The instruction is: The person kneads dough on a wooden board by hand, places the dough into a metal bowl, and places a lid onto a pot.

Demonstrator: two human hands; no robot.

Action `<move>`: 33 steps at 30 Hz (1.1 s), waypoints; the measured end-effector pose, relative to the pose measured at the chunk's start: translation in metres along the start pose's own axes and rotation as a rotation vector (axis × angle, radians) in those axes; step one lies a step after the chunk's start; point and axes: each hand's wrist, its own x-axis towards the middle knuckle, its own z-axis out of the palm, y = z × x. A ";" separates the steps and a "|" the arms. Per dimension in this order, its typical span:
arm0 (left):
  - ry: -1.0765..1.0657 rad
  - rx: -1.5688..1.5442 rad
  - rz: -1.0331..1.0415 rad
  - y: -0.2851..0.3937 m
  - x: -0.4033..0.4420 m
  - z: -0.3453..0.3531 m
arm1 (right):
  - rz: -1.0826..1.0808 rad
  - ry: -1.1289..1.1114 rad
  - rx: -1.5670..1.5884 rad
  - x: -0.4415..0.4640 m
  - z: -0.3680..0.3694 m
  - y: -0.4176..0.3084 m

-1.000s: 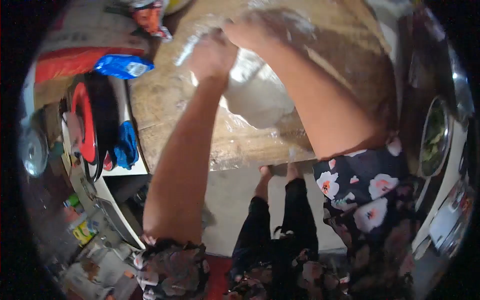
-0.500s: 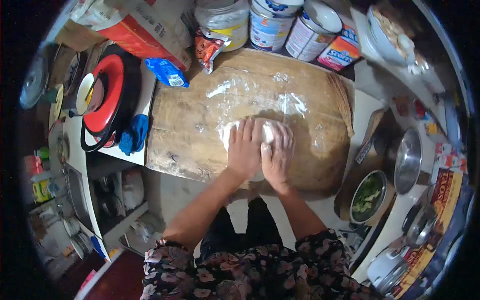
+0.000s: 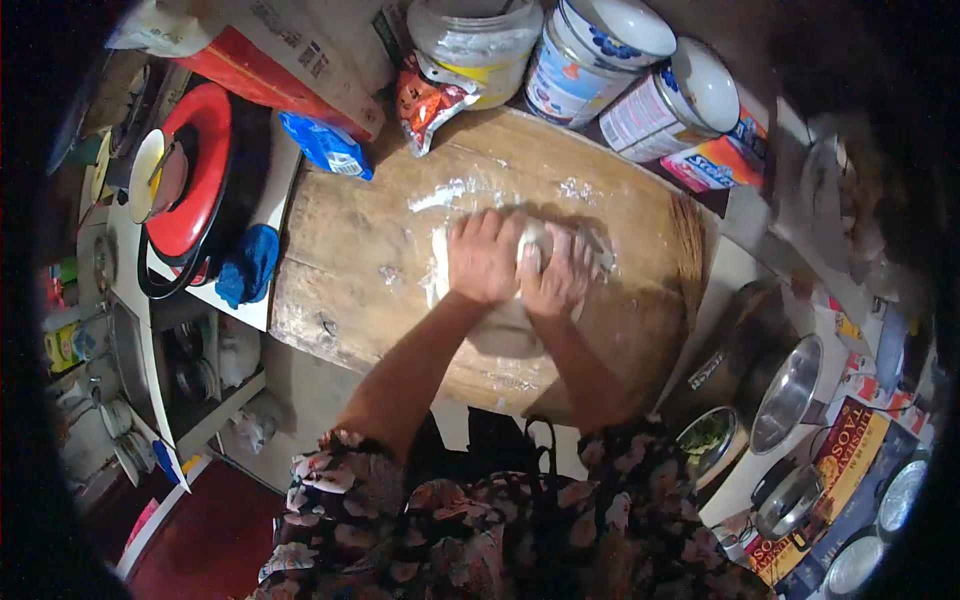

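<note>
Head view: a pale, soft-looking lump of dough (image 3: pixel 508 338) lies near the middle of a worn brown wooden board (image 3: pixel 350 240).
Left hand (image 3: pixel 484 260): palm down, fingers bent over the dough, holding it.
Right hand (image 3: pixel 556 272): just beside the left, likewise curled on the dough.
Sticking risk: dough could cling to bare wood, as the streaks of white powder (image 3: pixel 452 193) are patchy.
Straw risk: a hard shove rightward could press dough into the thin tan straw brush (image 3: pixel 688 250), picking up strands.
Dough surface: off-white, rounded towards the body; its top is mostly hidden.
</note>
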 end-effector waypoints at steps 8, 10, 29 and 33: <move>-0.010 0.089 0.020 -0.014 0.026 0.003 | 0.218 -0.224 0.334 0.023 -0.016 0.005; -0.714 -0.319 -0.340 -0.015 0.045 -0.037 | 0.131 -0.247 0.445 0.007 -0.050 0.000; -0.012 0.022 -0.031 0.040 -0.072 -0.011 | -0.165 0.106 0.136 -0.048 -0.041 0.000; -0.041 -0.010 0.006 0.018 -0.023 -0.005 | -0.162 0.044 0.108 -0.002 -0.028 0.006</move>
